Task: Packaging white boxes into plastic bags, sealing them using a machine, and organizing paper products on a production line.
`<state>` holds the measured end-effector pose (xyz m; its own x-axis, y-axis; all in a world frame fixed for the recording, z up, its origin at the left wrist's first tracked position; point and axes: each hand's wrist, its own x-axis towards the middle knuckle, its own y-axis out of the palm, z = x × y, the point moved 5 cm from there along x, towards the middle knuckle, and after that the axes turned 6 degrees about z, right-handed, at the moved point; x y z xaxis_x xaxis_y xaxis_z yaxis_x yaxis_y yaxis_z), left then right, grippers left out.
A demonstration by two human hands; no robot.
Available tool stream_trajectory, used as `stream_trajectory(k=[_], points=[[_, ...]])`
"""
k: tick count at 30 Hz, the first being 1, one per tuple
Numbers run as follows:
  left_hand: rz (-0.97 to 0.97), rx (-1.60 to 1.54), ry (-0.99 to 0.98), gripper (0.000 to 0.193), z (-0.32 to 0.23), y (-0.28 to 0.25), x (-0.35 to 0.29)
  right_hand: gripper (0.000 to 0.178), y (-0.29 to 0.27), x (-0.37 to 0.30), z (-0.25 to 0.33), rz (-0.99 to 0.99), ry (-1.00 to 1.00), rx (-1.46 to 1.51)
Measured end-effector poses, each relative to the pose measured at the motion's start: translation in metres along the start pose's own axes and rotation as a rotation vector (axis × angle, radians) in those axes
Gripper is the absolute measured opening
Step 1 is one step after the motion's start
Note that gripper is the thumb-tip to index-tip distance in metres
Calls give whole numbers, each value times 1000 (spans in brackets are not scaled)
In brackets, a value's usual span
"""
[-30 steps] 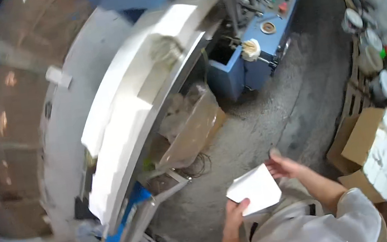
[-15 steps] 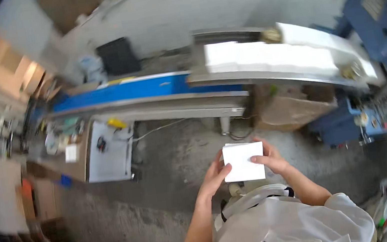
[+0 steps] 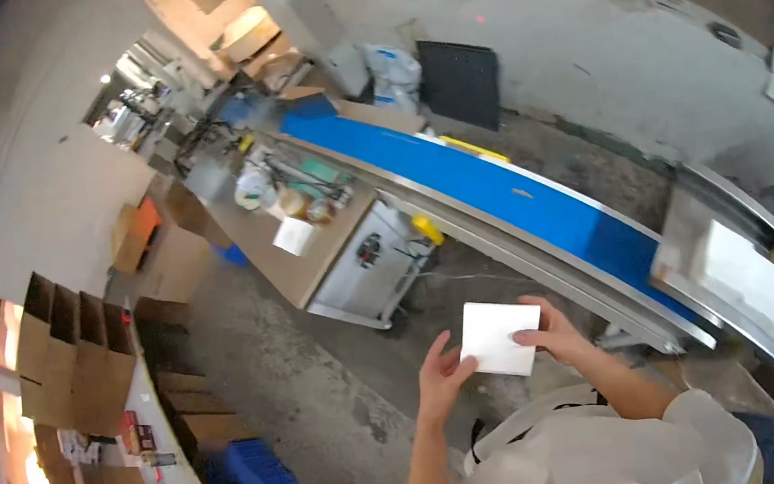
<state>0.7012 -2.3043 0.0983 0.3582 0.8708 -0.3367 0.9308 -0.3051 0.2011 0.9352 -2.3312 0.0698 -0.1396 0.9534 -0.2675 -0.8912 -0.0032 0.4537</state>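
Note:
A square white stack of paper sheets, perhaps napkins (image 3: 497,334), is held at waist height in front of my white shirt. My right hand (image 3: 556,335) is closed on its right side, the thumb lying flat on top and the fingers reaching round the far edge. At the opposite side, my left hand (image 3: 440,380) has its fingers spread and standing off the stack. Its thumb tip is right at the left edge, and I cannot tell whether it touches. The underside of the stack is hidden.
A blue conveyor belt (image 3: 500,189) runs diagonally ahead, leading right to a metal tray with a long white row of sheets (image 3: 765,295). To the left stand a cluttered workbench (image 3: 284,276), cardboard boxes (image 3: 72,363) and a blue crate (image 3: 253,471).
My view has swung left, bringing the workbench and boxes closer to the middle. The left fingers have come away from the stack and spread; the right hand still holds it.

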Motion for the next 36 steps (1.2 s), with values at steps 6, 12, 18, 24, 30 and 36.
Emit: stream_trajectory(k=[6,12,18,24,30,36], points=[[-120,-10,36,82,-72,-69,81,94,45,149,44,153,145,30],[-168,-130,38,79,-99,-159,166,80,91,282,59,139,130,37],[-301,-196,44,66,-99,-257,229,62,104,402,97,-101,-18,149],[-208,-11,-215,60,-50,-317,260,61,79,580,148,-275,-126,147],[-245,279,-421,55,-9,-359,285,63,79,823,142,-265,-167,112],[-430,145,-555,59,-33,-361,300,89,89,986,90,-285,-144,79]])
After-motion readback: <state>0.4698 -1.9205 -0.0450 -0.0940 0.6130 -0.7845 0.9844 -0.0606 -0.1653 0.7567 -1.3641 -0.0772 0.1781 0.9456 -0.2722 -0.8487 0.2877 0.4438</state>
